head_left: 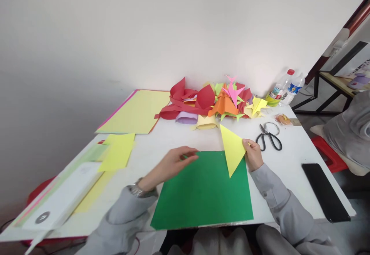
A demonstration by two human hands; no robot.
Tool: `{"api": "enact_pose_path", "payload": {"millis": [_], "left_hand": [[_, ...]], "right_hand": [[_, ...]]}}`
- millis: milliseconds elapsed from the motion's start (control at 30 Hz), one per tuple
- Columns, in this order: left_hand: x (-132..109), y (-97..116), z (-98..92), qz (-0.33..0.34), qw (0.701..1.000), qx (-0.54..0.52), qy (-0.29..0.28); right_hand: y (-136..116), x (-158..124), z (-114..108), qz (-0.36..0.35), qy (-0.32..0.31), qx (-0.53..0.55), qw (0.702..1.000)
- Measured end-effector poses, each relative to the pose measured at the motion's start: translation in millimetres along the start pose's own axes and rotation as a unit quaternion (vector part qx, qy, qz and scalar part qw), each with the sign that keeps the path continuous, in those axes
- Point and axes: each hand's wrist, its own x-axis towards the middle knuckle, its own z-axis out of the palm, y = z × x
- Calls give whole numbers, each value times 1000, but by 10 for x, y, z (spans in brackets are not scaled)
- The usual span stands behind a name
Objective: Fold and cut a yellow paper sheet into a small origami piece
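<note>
A green square sheet [202, 193] lies flat on the white table [179, 135] in front of me. My left hand [173, 162] reaches over its far left corner, fingers pinched at the edge of the green sheet. My right hand [253, 152] grips a yellow paper triangle [232, 147], folded and held upright above the sheet's far right corner. Both sleeves are grey, and a watch sits on my left wrist.
A heap of folded coloured paper shapes [216, 100] lies at the back. Black scissors [268, 135] rest right of my hand, a black phone [323, 189] near the right edge. Two water bottles [286, 87], a large yellow sheet [135, 112] and a small yellow sheet [118, 152] are also there.
</note>
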Motion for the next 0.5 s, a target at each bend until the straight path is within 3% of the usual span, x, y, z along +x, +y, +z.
{"api": "enact_pose_path", "payload": {"millis": [67, 100, 167, 267, 367, 500], "left_hand": [[125, 202, 311, 16, 991, -120, -61], [191, 273, 459, 25, 987, -148, -54], [314, 333, 731, 43, 986, -158, 3], [435, 239, 1047, 88, 984, -137, 77], [464, 63, 1220, 149, 979, -107, 84], [431, -33, 1258, 191, 975, -88, 67]], "right_hand": [[2, -16, 13, -11, -5, -3, 1000], [0, -23, 20, -16, -9, -4, 1000], [-11, -38, 36, -22, -27, -5, 999], [-41, -68, 65, -22, -62, -2, 998], [-71, -118, 99, -15, -96, 0, 995], [-118, -193, 137, -33, -173, -13, 984]]}}
